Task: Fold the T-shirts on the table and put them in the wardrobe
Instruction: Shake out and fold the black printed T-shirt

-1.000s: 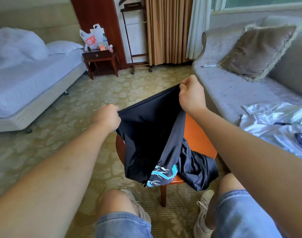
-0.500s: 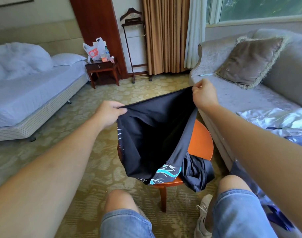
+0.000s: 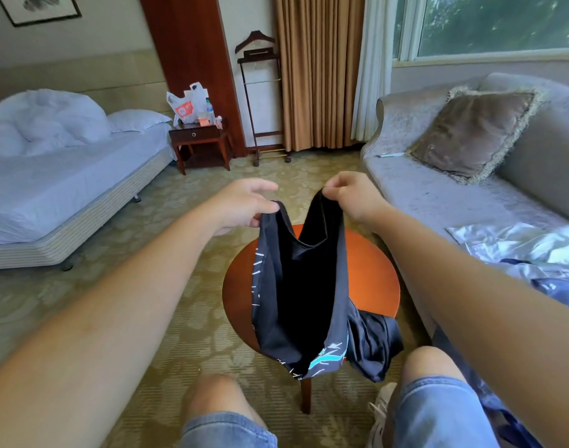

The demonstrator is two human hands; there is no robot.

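Fingers [image 3: 334, 186] pinching top edge of black T-shirt [image 3: 304, 286]: left hand [image 3: 241, 205] between thumb and lower fingers, right hand [image 3: 354, 195] curled tight; holding it dangling beneath them, draping onto round counter [image 3: 375, 273] below.

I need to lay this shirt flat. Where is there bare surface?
The round table is bare on its right, toward the sofa, and along its left rim. Its near edge is crowded with the bunched black T-shirt. The sofa's seat between cushion and white garment is free.
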